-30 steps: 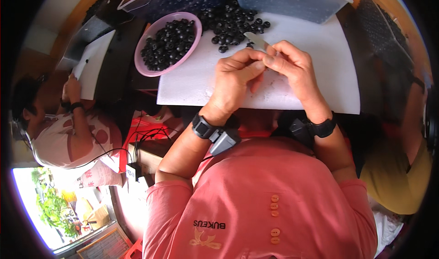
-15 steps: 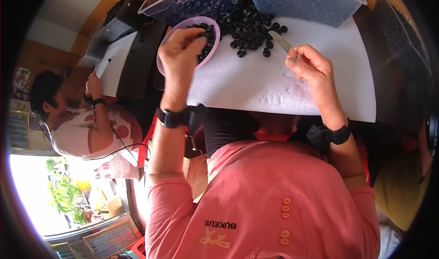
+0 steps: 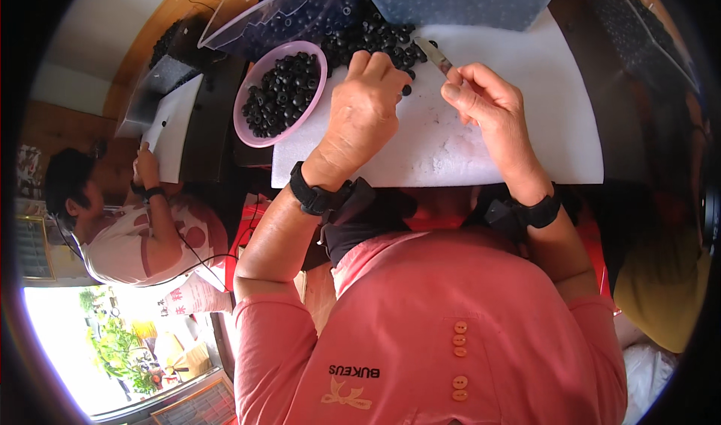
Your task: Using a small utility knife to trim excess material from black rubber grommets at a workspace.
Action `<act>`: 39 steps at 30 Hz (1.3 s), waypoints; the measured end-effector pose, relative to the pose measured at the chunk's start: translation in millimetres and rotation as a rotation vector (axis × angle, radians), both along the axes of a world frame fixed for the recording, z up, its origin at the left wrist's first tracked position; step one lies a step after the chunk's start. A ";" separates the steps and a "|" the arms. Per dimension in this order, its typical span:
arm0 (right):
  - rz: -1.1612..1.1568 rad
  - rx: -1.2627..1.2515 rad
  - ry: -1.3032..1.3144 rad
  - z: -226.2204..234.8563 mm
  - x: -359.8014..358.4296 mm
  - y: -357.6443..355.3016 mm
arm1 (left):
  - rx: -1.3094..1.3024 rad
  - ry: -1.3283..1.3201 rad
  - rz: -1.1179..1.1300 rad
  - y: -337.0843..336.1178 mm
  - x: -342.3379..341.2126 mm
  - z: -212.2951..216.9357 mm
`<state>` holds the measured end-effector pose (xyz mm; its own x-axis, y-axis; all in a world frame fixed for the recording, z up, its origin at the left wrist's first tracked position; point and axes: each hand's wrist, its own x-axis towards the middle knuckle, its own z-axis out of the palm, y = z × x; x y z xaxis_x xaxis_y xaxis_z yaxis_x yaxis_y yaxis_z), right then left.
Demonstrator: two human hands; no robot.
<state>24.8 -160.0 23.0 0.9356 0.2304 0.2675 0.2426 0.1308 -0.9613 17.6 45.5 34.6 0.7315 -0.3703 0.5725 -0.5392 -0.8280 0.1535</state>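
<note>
My left hand (image 3: 366, 106) is over the near edge of a pile of small, round black pieces (image 3: 368, 38), some with a hole in the middle. Its fingers are bent together, and one black piece (image 3: 406, 90) shows at the fingertips. In my right hand (image 3: 488, 102) is a small knife (image 3: 435, 55), its blade pointing up and left toward the pile. A pink-rimmed round bowl (image 3: 242, 128), left of my left hand, holds many of the same black pieces. Pile and hands are over a white foam board (image 3: 526, 147).
Two clear plastic bins, one (image 3: 263, 31) at the back left and another (image 3: 466, 4) at the back middle, hold more black pieces. A further bin (image 3: 638, 34) stands far right. At left, another person (image 3: 150, 230) works at a separate white board (image 3: 176, 117).
My left hand has moved right, from over the bowl to the pile, leaving the bowl's contents in view. My right hand keeps its hold on the knife. The whole view has shifted slightly.
</note>
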 end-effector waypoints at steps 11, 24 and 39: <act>-0.006 0.018 0.028 3.3 -1.5 0.4 | 0.029 0.086 -0.029 -7.9 4.6 -9.8; -0.052 0.000 0.027 0.9 0.9 6.1 | -0.085 0.148 -0.032 -5.2 3.8 -22.7; -0.049 -0.292 -0.082 -8.2 4.9 8.2 | -0.263 0.041 -0.142 -8.1 -16.5 -34.1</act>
